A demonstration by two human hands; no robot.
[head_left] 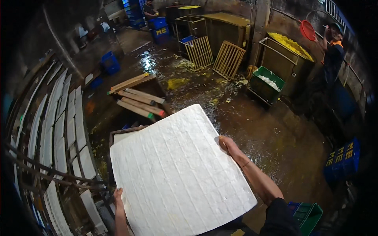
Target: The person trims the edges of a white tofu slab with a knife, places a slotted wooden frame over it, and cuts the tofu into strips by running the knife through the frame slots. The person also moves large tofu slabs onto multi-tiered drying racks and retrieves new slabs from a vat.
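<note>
A large white slab-like sheet, with a creased, ribbed surface, fills the lower middle of the view, tilted. My left hand grips its left edge low down. My right hand is closed on its upper right edge, fingers partly hidden behind it. Just behind its upper left corner, another pale sheet shows in a dark frame.
A rack of white boards stands left. Beyond me are stacked planks, slatted panels, a green crate and vats on the wet floor. Blue drums stand right. One co-worker holds a red strainer; another is farther back.
</note>
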